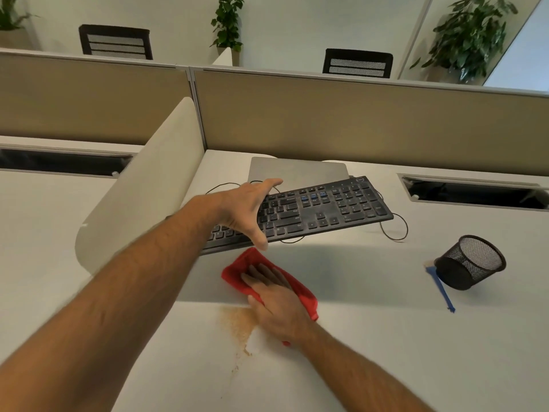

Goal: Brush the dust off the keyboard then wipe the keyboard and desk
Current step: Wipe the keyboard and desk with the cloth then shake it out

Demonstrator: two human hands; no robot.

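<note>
We wipe tabletop [371,337]: left hand [246,209] grasps keyboard [320,209], lifted clear; right hand [276,298] flat, fingers straight, pressing red cloth [237,272] just below left grip; we sweep toward brown dust [237,322] beside right grip, pressure even, keyboard held high

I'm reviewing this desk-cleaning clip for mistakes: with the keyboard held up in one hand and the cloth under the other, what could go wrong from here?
1. The left hand holds the keyboard by one end only; it could slip or tip.
2. Its cable loops loosely on the desk and might snag.
3. The right hand presses the red cloth beside brown dust, which may smear instead of lifting.
</note>
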